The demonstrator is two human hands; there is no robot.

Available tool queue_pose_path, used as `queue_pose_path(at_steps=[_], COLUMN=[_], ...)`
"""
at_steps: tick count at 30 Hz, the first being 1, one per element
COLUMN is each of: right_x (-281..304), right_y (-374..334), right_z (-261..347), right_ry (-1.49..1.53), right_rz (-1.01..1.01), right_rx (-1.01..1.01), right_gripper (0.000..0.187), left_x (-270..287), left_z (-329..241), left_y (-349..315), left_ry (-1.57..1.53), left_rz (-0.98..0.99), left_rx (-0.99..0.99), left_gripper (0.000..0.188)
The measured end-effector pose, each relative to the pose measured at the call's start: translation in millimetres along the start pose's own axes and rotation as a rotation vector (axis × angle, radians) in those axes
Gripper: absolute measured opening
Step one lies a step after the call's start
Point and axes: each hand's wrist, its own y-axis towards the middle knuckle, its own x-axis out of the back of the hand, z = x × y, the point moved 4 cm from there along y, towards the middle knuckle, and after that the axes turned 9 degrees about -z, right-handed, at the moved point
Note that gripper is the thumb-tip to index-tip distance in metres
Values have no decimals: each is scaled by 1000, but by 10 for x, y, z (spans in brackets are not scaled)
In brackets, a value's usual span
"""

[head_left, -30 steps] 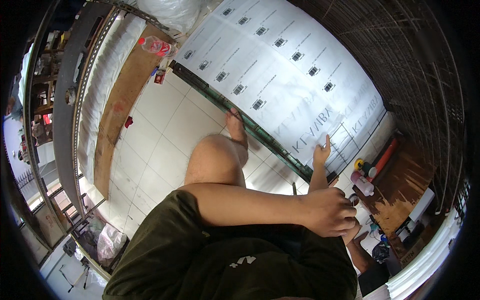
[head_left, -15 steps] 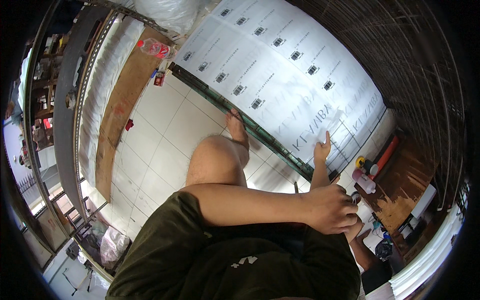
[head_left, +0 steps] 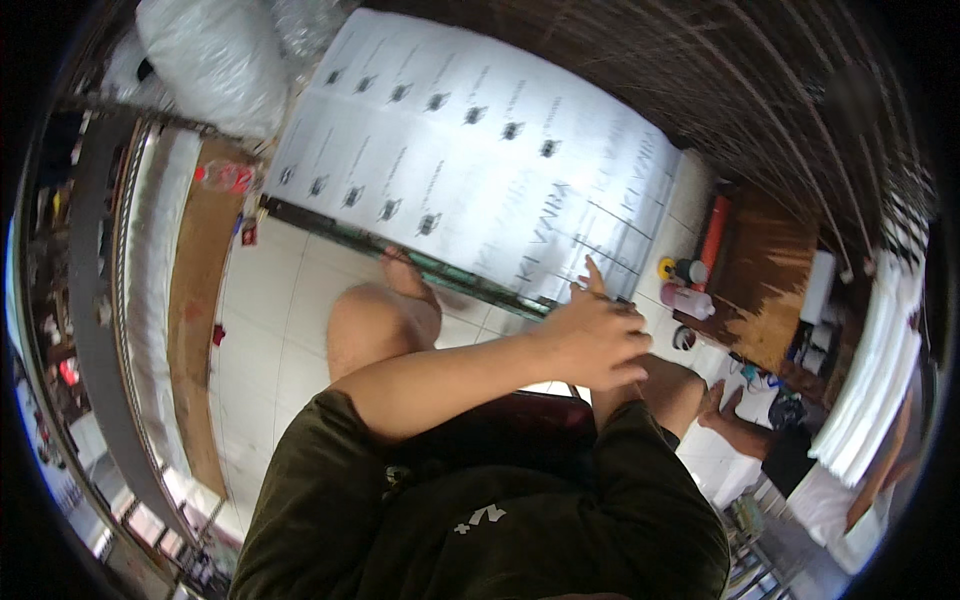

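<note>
A large white sheet printed with rows of small dark marks and lettering covers a low table with a green-edged side. My right hand is over the sheet's near right end, fingers apart and one stretched out. I cannot tell whether it touches the sheet. My left arm crosses in front of my body. My left hand lies over my right forearm, its fingers curled and slightly blurred. It hides most of that forearm and whatever is under its fingers.
A worn brown wooden board stands at right, with a pink bottle and small containers beside it. At left are a plastic bottle and a long plank. Another person's leg shows at lower right. Plastic-wrapped bundles sit at far left.
The view has shifted, so the sheet appears lower and further left. My left hand has come closer to my right hand, covering more of the right forearm. My right fingers are spread more.
</note>
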Motion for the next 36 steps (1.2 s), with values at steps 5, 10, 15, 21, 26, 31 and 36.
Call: queue_pose_path(at_steps=[5, 10, 15, 21, 26, 31, 36], right_x=[1311, 3193, 4984, 7170, 7724, 7767, 7027], right_y=[-422, -1216, -2117, -2576, -2158, -2050, -2728], right_z=[781, 1642, 2037, 1643, 1379, 1795, 3346], right_ry=[-76, -75, -104, 100, -470, -190, -327], right_rz=[-80, -638, -1501, -1947, -2027, -1571, -1452], right_rx=[352, 612, 745, 517, 335, 681, 1114], right_gripper=[63, 49, 40, 74, 59, 16, 12], left_x=[-203, -290, -450, -514, -373, -181, 181], left_z=[-49, -136, 138, -169, -231, -631, -1501], left_y=[2, -2, -271, -459, -479, -400, 221], left_ry=[62, 121, 291, 285, 311, 272, 379], left_rz=[201, 293, 269, 307, 229, 156, -122], left_rx=[66, 163, 237, 289, 310, 283, -198], left_gripper=[35, 36, 37, 36, 35, 32, 34])
